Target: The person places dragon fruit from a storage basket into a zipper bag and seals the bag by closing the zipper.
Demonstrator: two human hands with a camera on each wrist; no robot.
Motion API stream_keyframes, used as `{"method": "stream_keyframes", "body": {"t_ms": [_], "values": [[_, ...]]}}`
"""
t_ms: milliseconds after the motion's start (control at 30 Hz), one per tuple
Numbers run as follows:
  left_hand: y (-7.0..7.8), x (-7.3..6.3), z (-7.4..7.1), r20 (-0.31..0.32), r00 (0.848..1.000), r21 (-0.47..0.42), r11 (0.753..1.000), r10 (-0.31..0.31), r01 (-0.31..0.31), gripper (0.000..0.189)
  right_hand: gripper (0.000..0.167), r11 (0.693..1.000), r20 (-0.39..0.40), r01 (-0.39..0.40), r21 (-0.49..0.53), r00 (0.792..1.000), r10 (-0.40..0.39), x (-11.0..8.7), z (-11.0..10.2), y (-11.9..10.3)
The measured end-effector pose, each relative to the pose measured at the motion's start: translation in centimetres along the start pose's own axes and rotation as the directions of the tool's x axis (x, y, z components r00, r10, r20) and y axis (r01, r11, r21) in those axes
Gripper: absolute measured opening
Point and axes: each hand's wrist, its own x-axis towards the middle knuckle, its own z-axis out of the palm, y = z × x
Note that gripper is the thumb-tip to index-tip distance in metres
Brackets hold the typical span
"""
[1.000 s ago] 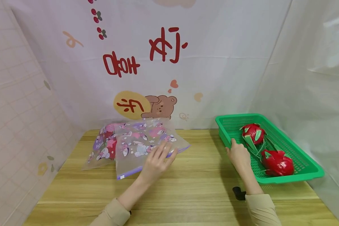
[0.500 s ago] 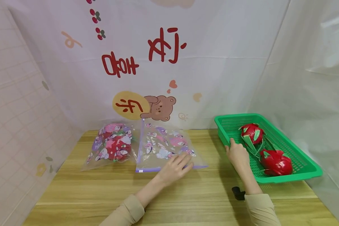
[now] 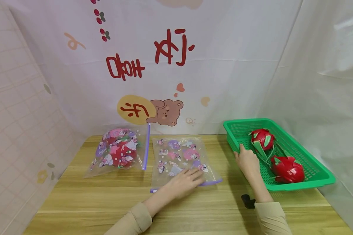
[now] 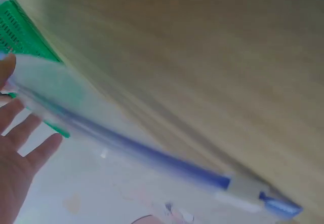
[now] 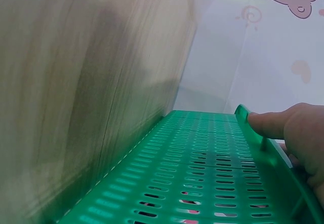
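Observation:
A flat, see-through zip bag [image 3: 176,163] with pink and purple cartoon prints lies mid-table, its purple zip edge facing me. My left hand [image 3: 183,182] holds that edge; in the left wrist view the zip strip [image 4: 167,163] runs between thumb and fingers, with its white slider at the far end. My right hand [image 3: 248,163] grips the near-left rim of a green plastic basket [image 3: 311,156], thumb on top of the rim in the right wrist view. Inside lie two red dragon fruits, one at the back [image 3: 263,138] and one in front [image 3: 289,169].
Left of the flat bag stands a similar printed zip bag [image 3: 120,148], bulging with red fruit inside. A printed white backdrop [image 3: 217,75] rises behind the wooden table [image 3: 91,202], with sheeting at both sides. A black device [image 3: 248,201] shows beside the right wrist.
My left hand has drawn the flat bag rightward, off the filled bag it overlapped, then toward me and down onto the table. The right hand and basket stay almost still.

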Motion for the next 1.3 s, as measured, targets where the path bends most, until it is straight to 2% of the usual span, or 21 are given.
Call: {"method": "stream_keyframes", "body": {"t_ms": [133,233,333,467,567,733,833,1000,1167,1233,1300], "values": [[-0.3,-1.7,-0.5,0.077,0.994,-0.089,0.993,-0.076,0.083,0.048,0.050,1.000,0.006,0.005,-0.001,1.000,-0.005,0.1,0.1,0.0],[-0.9,-3.5,-0.8,0.162,0.973,-0.097,0.979,-0.163,0.180,0.057,0.051,1.000,0.010,0.003,-0.006,1.000,-0.003,0.2,0.0,0.0],[-1.7,-5.4,-1.0,0.194,0.952,-0.072,0.964,-0.237,0.255,0.064,0.052,1.000,0.016,-0.001,-0.009,1.000,0.002,0.1,-0.3,-0.1],[-2.8,-7.1,-0.7,0.139,0.949,-0.059,0.955,-0.282,0.292,0.061,0.051,1.000,0.013,-0.003,-0.006,1.000,0.003,0.1,-0.5,-0.1],[-3.2,-7.7,-0.5,0.116,0.954,-0.064,0.956,-0.278,0.286,0.054,0.052,1.000,0.008,-0.001,-0.006,1.000,0.001,0.1,-0.4,-0.1],[-3.8,-8.0,-0.3,0.079,0.971,-0.068,0.971,-0.224,0.229,0.048,0.052,1.000,0.004,0.002,-0.009,1.000,-0.002,0.0,-0.3,-0.2],[-4.1,-7.9,-0.1,0.033,0.981,-0.061,0.979,-0.193,0.195,0.034,0.051,1.000,0.003,0.002,-0.010,1.000,-0.002,-0.1,-0.2,-0.2],[-4.3,-7.8,0.2,-0.034,0.985,-0.036,0.986,-0.167,0.166,0.016,0.052,1.000,-0.005,0.007,-0.014,1.000,-0.007,-0.1,-0.2,-0.2],[-4.3,-7.3,0.3,-0.104,0.975,0.075,0.976,-0.196,0.204,0.011,0.051,1.000,-0.007,0.010,-0.014,1.000,-0.010,-0.1,-0.3,-0.2],[-4.4,-7.0,0.3,-0.161,0.965,0.150,0.961,-0.209,0.233,0.012,0.051,1.000,-0.006,0.012,-0.015,1.000,-0.012,-0.1,-0.3,-0.2],[-4.5,-6.7,0.1,-0.240,0.947,0.233,0.935,-0.212,0.268,0.013,0.051,1.000,-0.006,0.015,-0.019,1.000,-0.015,-0.1,-0.3,-0.2]]}}
